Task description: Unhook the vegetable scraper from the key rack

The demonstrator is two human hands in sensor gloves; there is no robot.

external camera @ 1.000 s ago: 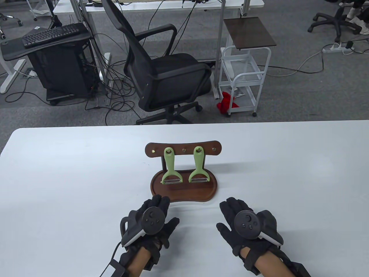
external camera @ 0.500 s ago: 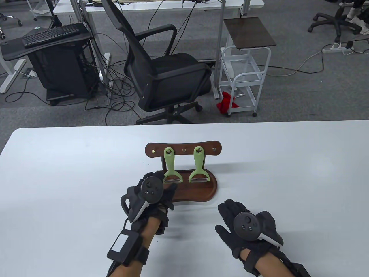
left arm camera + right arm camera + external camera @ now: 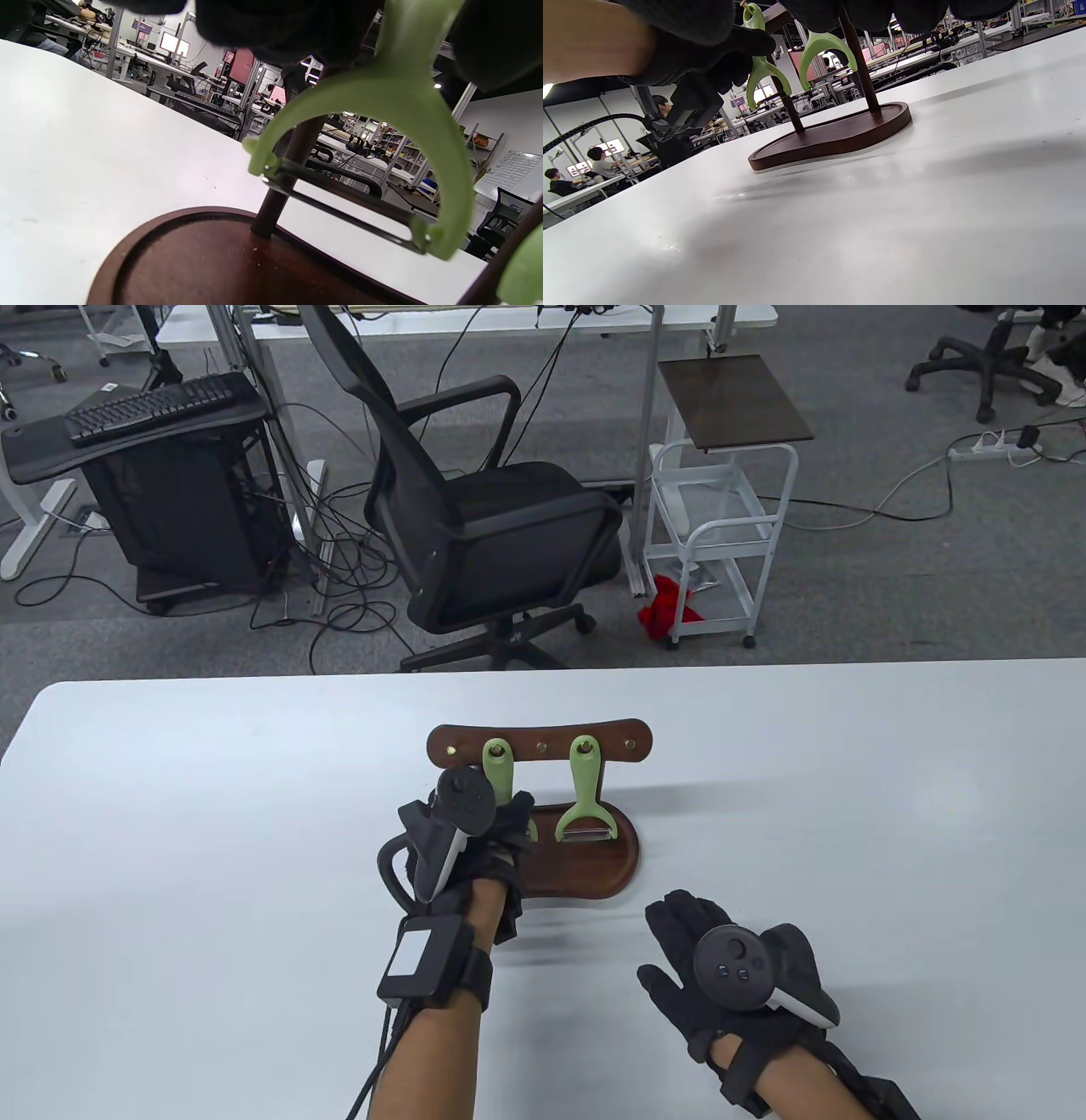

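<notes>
A dark wooden key rack [image 3: 540,741] stands on its tray base [image 3: 594,875] at the table's middle. Two green vegetable scrapers hang from its hooks, blades down. My left hand [image 3: 509,824] is at the left scraper [image 3: 496,763], with its fingers around the lower handle. In the left wrist view the green fork and blade [image 3: 382,110] hang just above the tray, with gloved fingers [image 3: 275,25] on both sides of the handle. The right scraper [image 3: 584,802] hangs free. My right hand [image 3: 674,942] rests flat and open on the table, in front of and to the right of the tray.
The white table [image 3: 212,814] carries only the rack. Beyond its far edge stand a black office chair [image 3: 492,517] and a white trolley [image 3: 721,517]. The right wrist view shows the rack's base [image 3: 831,135] and both scrapers from low down.
My left hand has moved forward from the table in front of the tray, has risen, and now has its fingers at the left scraper's handle. My right hand has stayed put.
</notes>
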